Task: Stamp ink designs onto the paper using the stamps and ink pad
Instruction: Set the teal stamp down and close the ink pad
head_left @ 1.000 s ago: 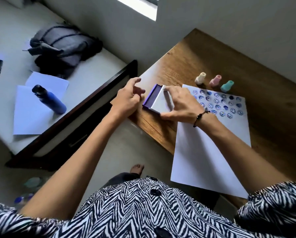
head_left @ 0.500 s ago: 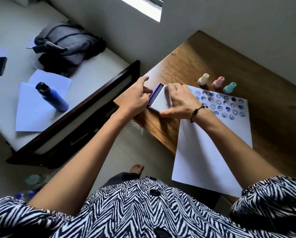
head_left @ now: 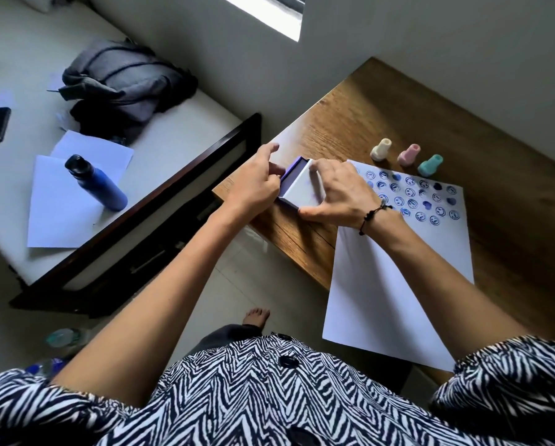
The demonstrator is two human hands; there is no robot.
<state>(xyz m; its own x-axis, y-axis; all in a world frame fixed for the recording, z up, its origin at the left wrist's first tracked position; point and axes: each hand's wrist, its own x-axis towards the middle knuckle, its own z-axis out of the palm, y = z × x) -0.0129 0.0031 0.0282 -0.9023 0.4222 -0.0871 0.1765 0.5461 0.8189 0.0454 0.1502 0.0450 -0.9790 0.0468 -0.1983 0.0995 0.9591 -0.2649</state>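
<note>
- The ink pad [head_left: 297, 185] sits on the wooden bench [head_left: 430, 130] near its left edge, just beside the top left corner of the paper [head_left: 398, 284]; it is a small flat hinged case with a pale, smooth lid and a purple inside face showing at its far left side.
- The right hand [head_left: 340, 197] lies over the lid, fingers curled along its right and far edges and thumb at the near corner, gripping it; the lid is tilted, not flat on the base.
- The left hand [head_left: 253, 188] touches the case's left side, fingers bent against the purple edge with the index finger lifted free; it steadies the case rather than wrapping it.
- The relation that matters: the case lies between the two hands, its long axis running from the bench's near left edge away toward the wall, the hinge apparently on the left. The right hand is the nearer to the lid, so my guess is that it swings the lid while the left hand holds the base down; whether opening or closing cannot be told from here.
- Three small stamps stand upright past the paper's top edge: a cream stamp [head_left: 380, 150], a pink stamp [head_left: 408, 154] and a teal stamp [head_left: 430, 165], each with a rounded, matte plastic-looking body flaring at the foot. None is in a hand.
- The paper is smooth and white, its near end overhanging the bench's near edge. Rows of blue stamped prints [head_left: 414, 196], round faces and solid blots, fill only its top part, so much room remains.
</note>
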